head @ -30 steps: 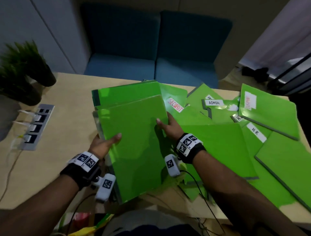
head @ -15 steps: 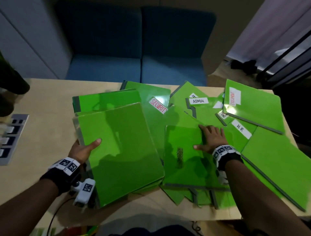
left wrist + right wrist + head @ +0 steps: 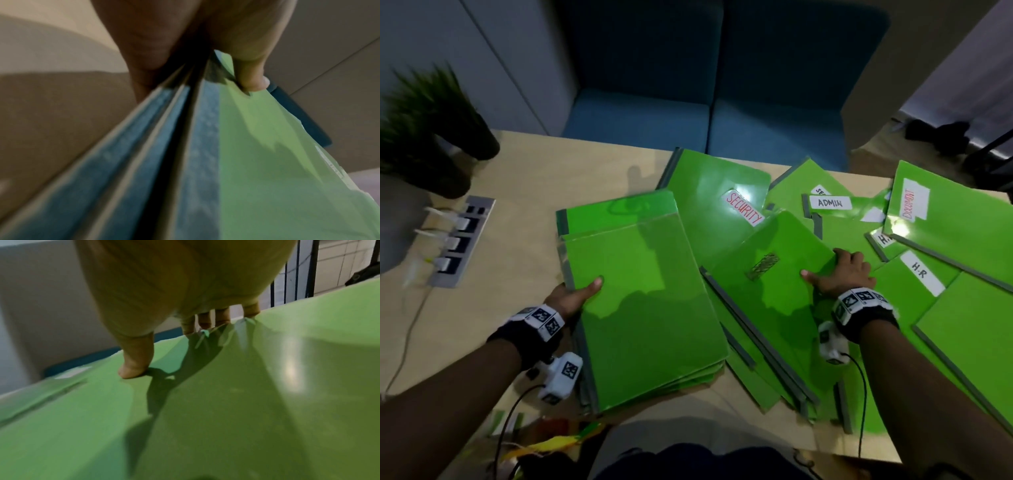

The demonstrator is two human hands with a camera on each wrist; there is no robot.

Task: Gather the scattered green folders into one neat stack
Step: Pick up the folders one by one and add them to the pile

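A stack of green folders lies at the table's near left. My left hand grips its left edge with the thumb on top; in the left wrist view the thumb presses the top cover of the stack, the fingers underneath. To the right, a plain green folder lies tilted over other folders. My right hand holds its far right corner. In the right wrist view the thumb presses its cover and the fingers curl over the edge.
More green folders are scattered right of the stack, labelled SECURITY, ADMIN, DOCUMENT and H-R. A socket panel with plugs is set in the wooden table. A plant stands far left. A blue sofa lies beyond.
My right hand left the stack, reached right onto the plain folder, then took its far corner and turned it toward the stack. The left hand kept hold of the stack.
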